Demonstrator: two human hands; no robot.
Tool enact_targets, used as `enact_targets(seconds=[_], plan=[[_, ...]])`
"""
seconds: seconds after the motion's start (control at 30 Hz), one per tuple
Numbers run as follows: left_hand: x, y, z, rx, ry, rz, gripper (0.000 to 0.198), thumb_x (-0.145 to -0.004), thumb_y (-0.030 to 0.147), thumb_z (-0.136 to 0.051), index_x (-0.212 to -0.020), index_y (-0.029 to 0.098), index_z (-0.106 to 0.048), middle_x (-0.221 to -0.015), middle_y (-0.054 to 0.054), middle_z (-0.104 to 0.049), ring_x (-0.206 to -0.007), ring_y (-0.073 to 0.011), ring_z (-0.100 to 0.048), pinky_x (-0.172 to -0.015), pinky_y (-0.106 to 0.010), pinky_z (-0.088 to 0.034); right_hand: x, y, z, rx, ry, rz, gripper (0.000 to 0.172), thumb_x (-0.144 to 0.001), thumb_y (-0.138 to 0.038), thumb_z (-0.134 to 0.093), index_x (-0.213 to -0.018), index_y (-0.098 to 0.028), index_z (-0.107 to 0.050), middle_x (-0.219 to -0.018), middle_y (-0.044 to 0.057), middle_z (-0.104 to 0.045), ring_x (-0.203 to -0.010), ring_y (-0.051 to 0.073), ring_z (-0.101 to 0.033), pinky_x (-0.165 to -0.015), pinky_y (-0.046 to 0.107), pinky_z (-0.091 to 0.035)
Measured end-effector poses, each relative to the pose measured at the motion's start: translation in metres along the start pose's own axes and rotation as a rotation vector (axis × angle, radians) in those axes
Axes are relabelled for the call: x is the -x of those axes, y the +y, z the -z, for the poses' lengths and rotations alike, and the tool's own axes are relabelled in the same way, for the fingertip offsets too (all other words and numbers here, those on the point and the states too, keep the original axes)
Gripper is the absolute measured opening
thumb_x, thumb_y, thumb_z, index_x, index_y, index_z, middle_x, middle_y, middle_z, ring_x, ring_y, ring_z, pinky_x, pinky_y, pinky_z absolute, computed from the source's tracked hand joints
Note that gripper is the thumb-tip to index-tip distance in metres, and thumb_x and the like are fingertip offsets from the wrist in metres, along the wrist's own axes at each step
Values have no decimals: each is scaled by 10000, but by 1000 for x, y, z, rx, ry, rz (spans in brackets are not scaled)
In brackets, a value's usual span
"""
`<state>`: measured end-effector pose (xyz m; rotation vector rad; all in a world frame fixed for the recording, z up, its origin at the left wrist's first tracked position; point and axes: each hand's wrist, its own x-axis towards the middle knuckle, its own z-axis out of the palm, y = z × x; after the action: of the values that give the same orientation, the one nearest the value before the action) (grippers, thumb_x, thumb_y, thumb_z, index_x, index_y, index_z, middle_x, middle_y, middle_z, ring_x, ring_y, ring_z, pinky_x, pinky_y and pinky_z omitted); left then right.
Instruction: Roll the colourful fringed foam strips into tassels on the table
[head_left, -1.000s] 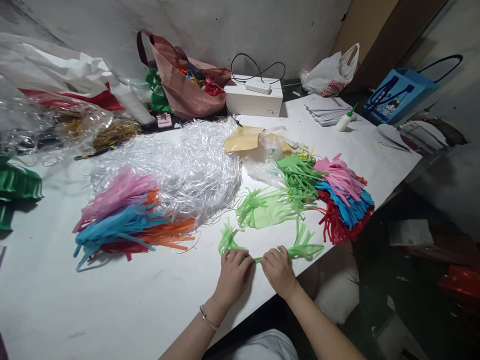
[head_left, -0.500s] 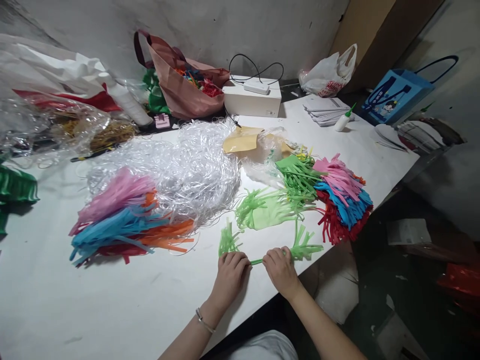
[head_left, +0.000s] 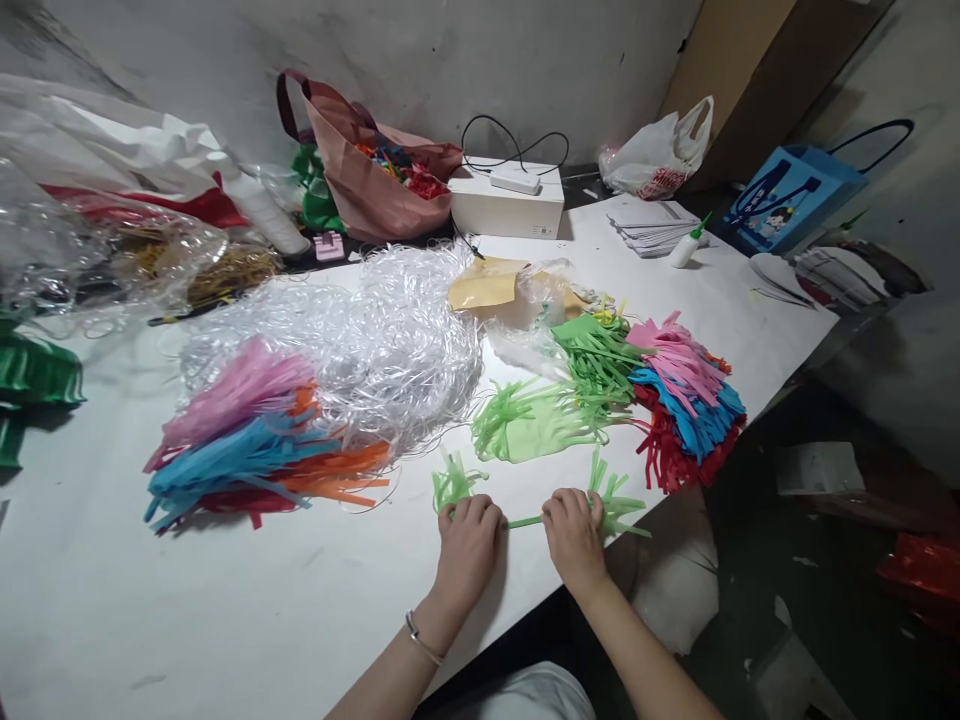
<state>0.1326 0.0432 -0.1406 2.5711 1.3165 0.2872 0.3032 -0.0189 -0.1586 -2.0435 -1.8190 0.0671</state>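
A light green fringed paper tassel point(head_left: 523, 522), its middle rolled into a thin stick, lies along the near edge of the white table. My left hand point(head_left: 471, 540) presses on its left part with the fingers closed over it. On the right part, my right hand point(head_left: 574, 535) has its fingers curled over the roll. Between the hands a short length of the roll shows. Loose fringe spreads out past each hand. Just beyond lies a flat light green fringed sheet point(head_left: 536, 430), touching a darker green fringed bundle point(head_left: 592, 350).
Pink, blue, red and orange tassels point(head_left: 247, 440) lie at left, with a similar pile point(head_left: 690, 390) at right. Behind is a heap of clear shiny string point(head_left: 375, 340). A glue bottle point(head_left: 686, 245), white box point(head_left: 506, 205), pink bag point(head_left: 367, 170) and blue bag point(head_left: 787, 195) stand farther back.
My hands have moved slightly apart, the right one shifting rightward, and more of the green roll shows between them. The fringe at both ends has shifted a little.
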Motion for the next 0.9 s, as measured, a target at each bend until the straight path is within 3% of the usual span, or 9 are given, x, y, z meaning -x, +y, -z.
enact_targets(seconds=[0.13, 0.27, 0.4, 0.53, 0.67, 0.8, 0.9], plan=[[8, -5, -3, 25, -12, -166, 266, -867, 23, -489, -941, 228, -642, -942, -39, -663, -962, -244, -553, -956, -492, -308, 4, 2, -5, -19, -32, 233, 195, -870, -41, -551, -822, -228, -583, -846, -4, -614, -893, 178, -548, -1080, 461, -219], [7, -6, -8, -2, -23, -226, 191, -896, 87, -510, -925, 223, -642, -899, -45, -654, -903, -238, -536, -939, -486, -312, 2, 2, -5, -46, -91, 286, 82, -899, -153, -573, -934, -223, -597, -875, 16, -624, -913, 197, -547, -1069, 470, -236], [-7, -6, -9, 91, -48, -165, 183, -888, 102, -509, -826, 204, -649, -842, -51, -649, -859, -233, -546, -895, -462, -333, -5, 1, -10, -11, -88, 344, 30, -935, -205, -569, -944, -221, -593, -853, 3, -619, -889, 186, -547, -1056, 462, -252], [-16, -2, 5, 218, -84, -55, 205, -898, 162, -498, -822, 209, -682, -860, -50, -686, -842, -230, -586, -816, -418, -373, -13, 6, -8, -8, -57, 446, 174, -951, -106, -474, -854, -201, -583, -803, 3, -617, -848, 167, -549, -1056, 440, -267], [-22, 11, 35, 657, -192, 191, 273, -926, 299, -467, -960, 232, -729, -937, -67, -737, -905, -253, -620, -815, -403, -409, -30, 10, 28, -73, 49, 571, 181, -948, -99, -470, -968, -189, -625, -874, 26, -671, -937, 177, -589, -1064, 454, -267], [-40, 31, 78, 1196, -337, 459, 238, -790, 407, -660, -828, 181, -723, -774, -32, -703, -740, -196, -595, -699, -311, -426, -63, 8, 89, -146, 148, 700, 220, -934, -91, -470, -1057, -175, -631, -925, 50, -700, -984, 196, -625, -1049, 460, -289], [-55, 47, 110, 1472, -313, 507, 292, -687, 422, -778, -764, 160, -676, -705, 0, -632, -702, -154, -539, -692, -276, -402, -90, 4, 132, -215, 169, 710, 234, -938, -97, -445, -1057, -196, -622, -901, 43, -705, -941, 188, -645, -1045, 454, -317]])
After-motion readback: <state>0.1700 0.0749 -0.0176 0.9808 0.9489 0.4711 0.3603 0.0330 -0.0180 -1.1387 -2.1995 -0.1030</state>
